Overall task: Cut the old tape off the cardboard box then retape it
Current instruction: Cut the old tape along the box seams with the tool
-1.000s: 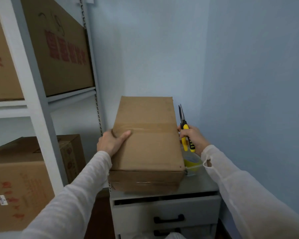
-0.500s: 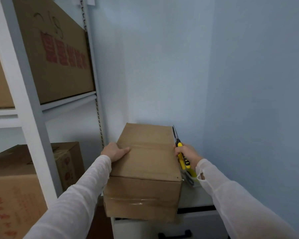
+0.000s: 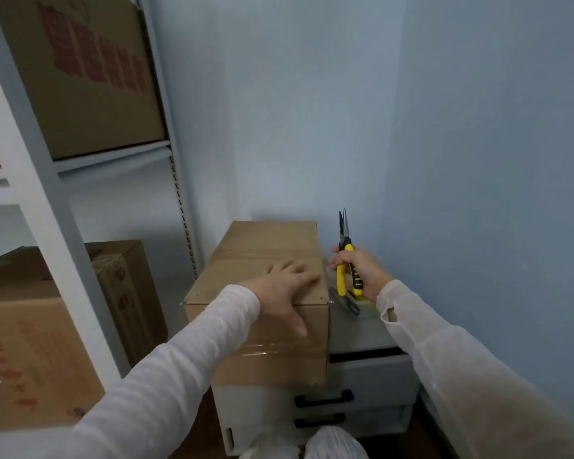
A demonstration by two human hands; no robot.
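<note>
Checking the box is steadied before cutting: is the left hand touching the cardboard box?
Touching. The head view shows the left hand lying flat on top of the cardboard box, thumb draped over its front edge.

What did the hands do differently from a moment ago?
The left hand slid from the left edge of the cardboard box onto its top, fingers spread near the front right corner. The right hand still grips the yellow-handled pliers beside the box, tips up. The box stays on the grey drawer cabinet.
</note>
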